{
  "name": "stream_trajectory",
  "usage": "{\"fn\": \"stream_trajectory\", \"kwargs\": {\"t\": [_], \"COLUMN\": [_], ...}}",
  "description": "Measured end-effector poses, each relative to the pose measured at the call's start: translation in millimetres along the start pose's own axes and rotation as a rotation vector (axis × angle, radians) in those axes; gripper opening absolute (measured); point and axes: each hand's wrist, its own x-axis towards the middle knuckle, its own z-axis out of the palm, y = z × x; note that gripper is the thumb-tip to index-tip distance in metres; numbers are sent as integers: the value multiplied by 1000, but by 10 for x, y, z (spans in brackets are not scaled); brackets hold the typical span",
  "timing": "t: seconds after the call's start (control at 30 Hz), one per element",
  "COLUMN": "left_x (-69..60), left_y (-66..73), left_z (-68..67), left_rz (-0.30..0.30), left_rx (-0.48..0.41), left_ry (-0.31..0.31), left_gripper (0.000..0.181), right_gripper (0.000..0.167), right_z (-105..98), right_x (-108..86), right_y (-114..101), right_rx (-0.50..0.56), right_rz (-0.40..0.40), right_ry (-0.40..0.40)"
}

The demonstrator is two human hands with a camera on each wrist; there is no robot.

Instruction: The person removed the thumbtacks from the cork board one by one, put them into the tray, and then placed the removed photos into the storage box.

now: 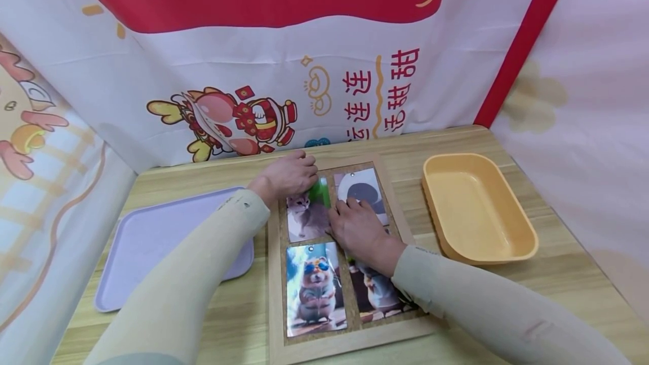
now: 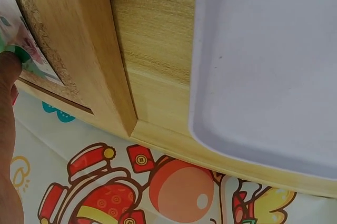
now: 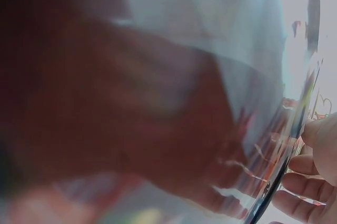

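My left hand [image 1: 291, 174] bends its fingers over the top edge of the cat picture [image 1: 307, 219]; in the left wrist view a fingertip of this hand [image 2: 8, 129] meets a small green spot near the picture's corner. The right hand [image 1: 359, 235] rests with bent fingers at the cat picture's right edge, beside the picture with a dark round shape [image 1: 363, 189]. Both are over a wood-framed cork board [image 1: 274, 275]. In the right wrist view a glossy surface mirrors the hand [image 3: 310, 182] and hides what its fingertips touch.
On the board's lower half lie a picture of an animal in sunglasses [image 1: 315, 292] and another animal picture [image 1: 380, 294], partly under the right wrist. A lilac tray [image 1: 152, 241] stands left of the board, a yellow tray [image 1: 476, 207] right of it. Printed cloth hangs behind.
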Motion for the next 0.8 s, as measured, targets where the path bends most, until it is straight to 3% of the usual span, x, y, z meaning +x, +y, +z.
{"fn": "stream_trajectory", "kwargs": {"t": [0.8], "left_x": [-224], "left_y": [0], "left_z": [-26], "left_rz": [-11], "left_rx": [44], "left_ry": [72], "left_gripper": [23], "right_gripper": [34], "right_z": [-19], "right_x": [4], "right_y": [-25], "right_rx": [-30], "right_rz": [-7], "right_ry": [-41]}}
